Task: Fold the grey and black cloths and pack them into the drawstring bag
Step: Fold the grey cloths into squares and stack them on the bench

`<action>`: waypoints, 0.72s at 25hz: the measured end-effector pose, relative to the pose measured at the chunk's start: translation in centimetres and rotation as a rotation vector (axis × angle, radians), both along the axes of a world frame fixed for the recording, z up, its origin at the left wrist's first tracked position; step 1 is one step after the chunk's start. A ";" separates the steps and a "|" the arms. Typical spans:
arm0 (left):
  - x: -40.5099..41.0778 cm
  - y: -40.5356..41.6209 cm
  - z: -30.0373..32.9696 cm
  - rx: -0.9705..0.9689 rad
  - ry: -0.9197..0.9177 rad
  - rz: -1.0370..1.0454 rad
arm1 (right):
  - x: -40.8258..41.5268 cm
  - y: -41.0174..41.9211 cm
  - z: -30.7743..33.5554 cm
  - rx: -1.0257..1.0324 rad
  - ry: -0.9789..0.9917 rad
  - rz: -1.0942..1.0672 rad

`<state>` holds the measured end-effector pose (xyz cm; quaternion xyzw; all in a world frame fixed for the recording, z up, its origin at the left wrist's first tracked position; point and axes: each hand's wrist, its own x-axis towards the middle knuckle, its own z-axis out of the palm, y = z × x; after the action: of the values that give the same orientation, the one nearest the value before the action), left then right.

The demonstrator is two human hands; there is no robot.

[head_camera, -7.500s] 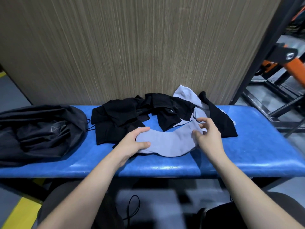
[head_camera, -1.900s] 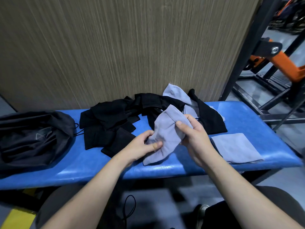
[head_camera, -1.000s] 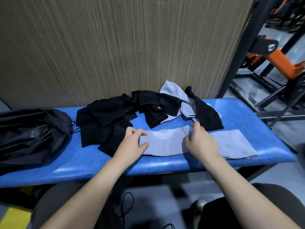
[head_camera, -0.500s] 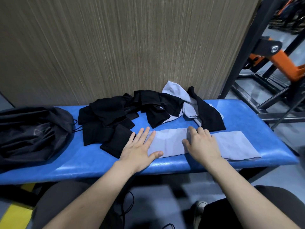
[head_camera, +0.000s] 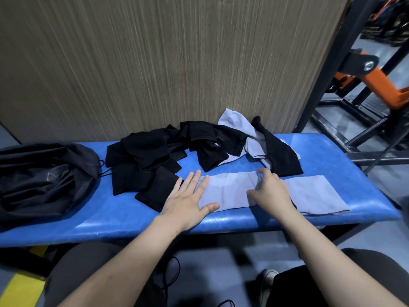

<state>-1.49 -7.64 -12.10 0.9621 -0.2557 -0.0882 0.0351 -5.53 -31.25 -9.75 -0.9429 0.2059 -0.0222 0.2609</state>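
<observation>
A grey cloth (head_camera: 228,191) lies flat near the front edge of the blue bench (head_camera: 345,156). My left hand (head_camera: 188,198) presses its left end with straight, spread fingers. My right hand (head_camera: 270,191) has its fingers curled on the cloth's right end, where the edge is raised a little. A folded grey cloth (head_camera: 316,196) lies just right of that hand. Behind them sits a heap of black cloths (head_camera: 150,156) with another grey cloth (head_camera: 236,122) tangled in it. The black drawstring bag (head_camera: 42,178) lies slumped at the bench's left end.
A wood-grain panel (head_camera: 177,63) stands right behind the bench. Black steel frame bars (head_camera: 327,69) and an orange machine part (head_camera: 385,85) are at the right. My knees are below the bench's front edge.
The grey cloth went from held up in both hands to spread flat on the bench. My right hand has since gone from pressing flat to curling on the cloth's right end.
</observation>
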 end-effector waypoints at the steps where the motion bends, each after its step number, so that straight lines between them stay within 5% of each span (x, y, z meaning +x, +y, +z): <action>1: 0.0 0.0 0.0 -0.003 -0.001 0.002 | 0.1 -0.2 0.1 0.172 -0.040 -0.031; 5: 0.0 0.0 -0.1 -0.015 -0.003 0.002 | 0.6 -0.6 0.1 0.565 -0.244 -0.155; 9: -0.3 -0.8 -0.4 -0.039 -0.010 -0.036 | 0.6 -0.8 -0.2 0.694 -0.365 -0.235; 13: -0.5 -1.6 -0.6 -0.100 0.011 -0.034 | 0.4 0.5 0.5 0.486 -0.553 -0.076; 18: -0.4 -1.1 0.0 -0.395 0.100 0.051 | -0.2 5.1 0.5 0.314 -0.592 0.242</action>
<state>-1.84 -8.73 -12.08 0.9370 -0.2417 -0.0831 0.2382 -5.76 -26.20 -9.26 -0.8616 0.0089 -0.2313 0.4517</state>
